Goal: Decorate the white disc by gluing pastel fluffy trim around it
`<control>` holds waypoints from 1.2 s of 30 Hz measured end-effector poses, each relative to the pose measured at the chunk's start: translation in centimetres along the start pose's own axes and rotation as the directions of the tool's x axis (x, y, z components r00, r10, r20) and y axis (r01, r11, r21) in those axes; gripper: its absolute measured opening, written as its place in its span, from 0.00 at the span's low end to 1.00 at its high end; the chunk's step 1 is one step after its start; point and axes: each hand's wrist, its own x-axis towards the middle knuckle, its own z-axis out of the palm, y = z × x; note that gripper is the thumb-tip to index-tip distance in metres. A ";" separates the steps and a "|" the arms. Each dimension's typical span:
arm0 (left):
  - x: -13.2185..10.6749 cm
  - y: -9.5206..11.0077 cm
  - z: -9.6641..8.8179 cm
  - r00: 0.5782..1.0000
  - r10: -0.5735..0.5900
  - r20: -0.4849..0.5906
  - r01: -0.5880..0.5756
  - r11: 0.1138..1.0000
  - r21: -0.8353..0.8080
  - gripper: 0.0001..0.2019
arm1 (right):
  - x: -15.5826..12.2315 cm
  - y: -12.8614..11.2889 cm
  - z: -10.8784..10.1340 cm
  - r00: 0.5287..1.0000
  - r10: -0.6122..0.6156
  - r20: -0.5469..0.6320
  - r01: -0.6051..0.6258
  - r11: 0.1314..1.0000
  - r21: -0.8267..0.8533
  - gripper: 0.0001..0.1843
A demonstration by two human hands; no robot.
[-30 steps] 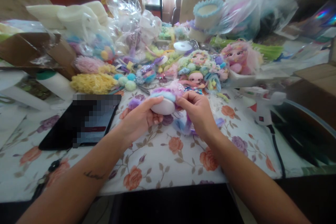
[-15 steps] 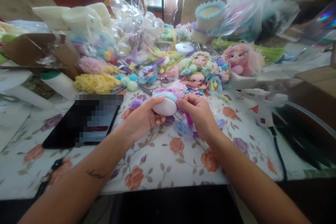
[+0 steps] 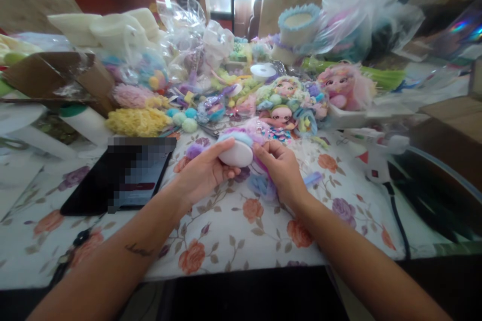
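My left hand [image 3: 209, 168] is closed around a smooth white oval piece [image 3: 238, 154], thumb on top and fingers curled beneath. A pale blue band [image 3: 236, 137] runs along the far side of the oval, with fluffy pink-purple material [image 3: 256, 129] behind it. At the right edge of this piece, my right hand [image 3: 284, 165] pinches with thumb and forefinger; what lies between the fingertips is hard to make out. Below the hands is a tuft of sheer blue fabric [image 3: 260, 184]. A purple pom-pom [image 3: 196, 150] rests left of the piece.
A tablet [image 3: 124, 175] lies on the flowered tablecloth [image 3: 229, 220] to the left. On the right stands a white glue gun [image 3: 376, 158] with a black cord. Farther back are dolls [image 3: 282, 115], yellow yarn [image 3: 138, 121], a ribbon spool [image 3: 262, 70] and plastic bags [image 3: 181, 35].
My right hand has shifted slightly at the piece's right edge. The magenta strip below it no longer shows as before, and the blue fabric has moved a little. My left hand keeps its hold.
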 end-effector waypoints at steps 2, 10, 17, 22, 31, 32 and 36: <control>0.0 0.0 0.0 1.000 0.001 0.007 -0.001 1.000 -0.014 0.10 | 0.0 0.1 0.1 0.999 -0.042 -0.031 0.040 0.998 -0.055 0.23; 0.1 0.4 0.1 0.999 0.015 -0.033 -0.017 0.999 -0.035 0.10 | 0.4 0.8 0.0 0.995 -0.069 -0.067 0.062 0.994 -0.092 0.19; 0.4 -0.1 -0.6 0.996 0.064 -0.068 -0.057 0.993 0.100 0.09 | 0.2 -0.3 -0.6 0.878 -0.368 -0.305 0.351 0.930 -0.111 0.10; 0.3 -0.6 -0.5 0.997 0.067 -0.038 -0.060 0.984 0.165 0.12 | -0.3 -1.0 -0.9 0.729 -0.680 -0.080 0.601 0.691 -0.403 0.03; -0.1 -0.4 -0.5 0.999 0.033 -0.008 -0.031 0.981 0.193 0.17 | 0.0 -0.6 -1.0 0.674 -0.737 0.046 0.663 0.576 -0.479 0.04; -0.1 -0.4 -0.5 1.000 0.030 0.003 -0.030 0.981 0.191 0.18 | 0.0 -0.5 -1.1 0.687 -0.726 0.043 0.652 0.589 -0.478 0.04; -0.1 -0.5 -0.5 0.999 0.017 0.035 -0.023 0.985 0.173 0.19 | 0.0 -0.4 -1.1 0.713 -0.700 0.047 0.633 0.612 -0.474 0.04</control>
